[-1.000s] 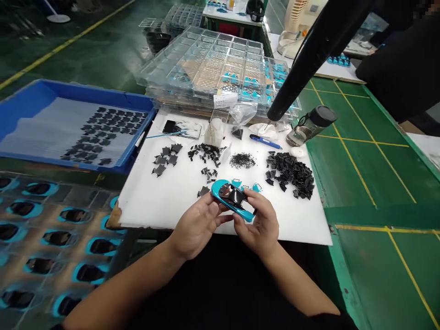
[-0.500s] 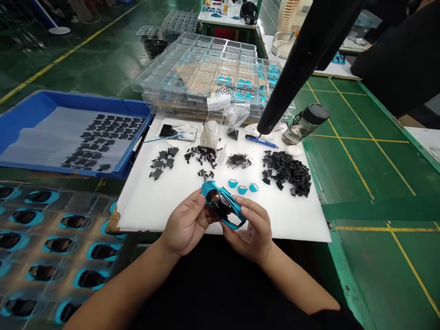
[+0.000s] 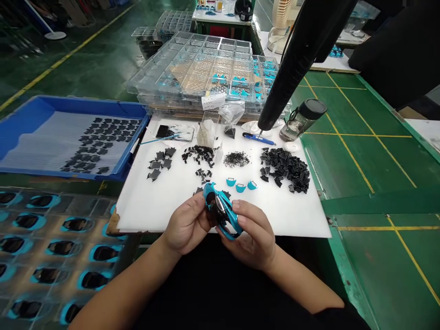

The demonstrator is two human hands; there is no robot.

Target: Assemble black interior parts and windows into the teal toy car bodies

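Between my hands is a blue toy car body shell [image 3: 209,189] with a black inside, tilted on its side above the front of the white board. My left hand [image 3: 185,225] grips its left end between thumb and fingers. My right hand [image 3: 253,234] holds the right end, with fingertips along the upper edge and the thumb below. Just beyond the shell lie a few small blue curved pieces [image 3: 240,187]. Small black clips [image 3: 203,175] are scattered behind it, and a loose black part at its left is partly hidden.
On the white board [image 3: 137,206] lie flat black plates [image 3: 160,161], tiny black bits [image 3: 236,159] and a heap of black parts [image 3: 287,168]. A blue electric screwdriver [image 3: 258,138], a bottle [image 3: 304,119] and clear trays [image 3: 192,68] stand behind. A blue bin [image 3: 117,101] is left; a black pole overhangs.
The shell has turned a little in my hands, so its side faces me more. My view has shifted slightly. Both hands keep hold.
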